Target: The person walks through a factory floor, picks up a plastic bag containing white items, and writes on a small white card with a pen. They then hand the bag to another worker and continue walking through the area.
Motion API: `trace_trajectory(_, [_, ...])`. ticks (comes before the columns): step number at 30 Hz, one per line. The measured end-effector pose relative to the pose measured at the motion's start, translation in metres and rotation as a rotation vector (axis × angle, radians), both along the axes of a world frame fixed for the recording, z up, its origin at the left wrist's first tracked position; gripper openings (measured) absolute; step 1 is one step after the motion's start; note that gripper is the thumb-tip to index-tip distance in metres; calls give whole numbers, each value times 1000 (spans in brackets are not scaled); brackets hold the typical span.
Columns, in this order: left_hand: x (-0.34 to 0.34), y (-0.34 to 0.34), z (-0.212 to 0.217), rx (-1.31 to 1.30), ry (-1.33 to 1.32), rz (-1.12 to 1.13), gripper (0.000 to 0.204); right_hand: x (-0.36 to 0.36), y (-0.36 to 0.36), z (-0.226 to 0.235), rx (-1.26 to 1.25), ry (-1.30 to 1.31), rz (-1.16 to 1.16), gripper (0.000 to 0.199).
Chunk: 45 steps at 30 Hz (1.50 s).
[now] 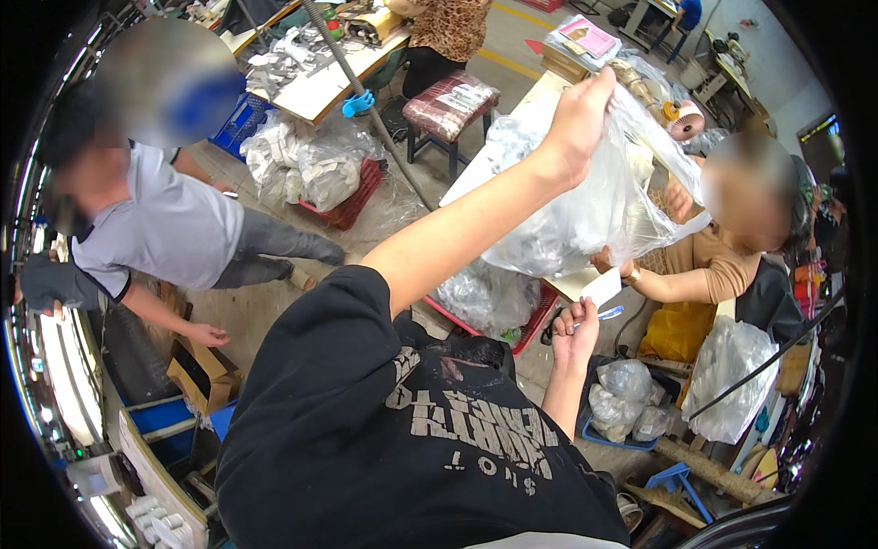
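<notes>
The left hand [578, 119] is gripping the bunched top of a large clear crinkled plastic bag [585, 210], lifting it over the pale tabletop [540, 101]; its fingertips are hidden in the film. The bag is sagging full of small pale pieces, too blurred behind the glossy plastic to tell apart. The right hand [576, 331] is curling shut around a slim blue pen [607, 314], with a small white paper slip [602, 287] just above it; whether the fingers are touching the slip is hard to make out. A seated person's hand [607, 263] with a gold wristband is meeting the bag's lower edge. Below, more lumpy clear plastic bags [631, 393] are lying in a blue tray cut off by the arm. A red plastic crate [535, 320] is peeking out beneath the bag, mostly covered.
</notes>
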<state>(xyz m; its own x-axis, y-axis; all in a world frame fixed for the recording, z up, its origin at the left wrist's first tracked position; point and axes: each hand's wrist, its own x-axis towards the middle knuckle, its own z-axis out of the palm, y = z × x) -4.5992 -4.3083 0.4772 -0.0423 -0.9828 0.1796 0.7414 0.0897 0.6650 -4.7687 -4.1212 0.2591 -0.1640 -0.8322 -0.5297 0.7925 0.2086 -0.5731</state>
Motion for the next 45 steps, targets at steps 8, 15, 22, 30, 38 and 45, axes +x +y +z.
trace_trajectory(8, [25, 25, -80, 93, -378, 112, 40, -10, -26, 7, -17, 106, 34, 15])
trace_trajectory(15, [48, 62, -152, 148, -522, 385, 45, -12, -38, -1, -48, 122, 105, 17])
trace_trajectory(22, [76, 91, -160, 179, -522, 358, 42, -18, -39, -15, -92, 189, 73, 19])
trace_trajectory(30, [114, 171, -137, -37, -725, 284, 22, 8, -3, -38, -64, 52, 216, 16])
trace_trajectory(38, [213, 386, 47, -697, -818, 485, 24, 87, 36, -38, -14, 153, 342, 18])
trace_trajectory(45, [204, 518, 115, -914, -628, 896, 14, 153, 102, -15, -83, 78, 526, 18])
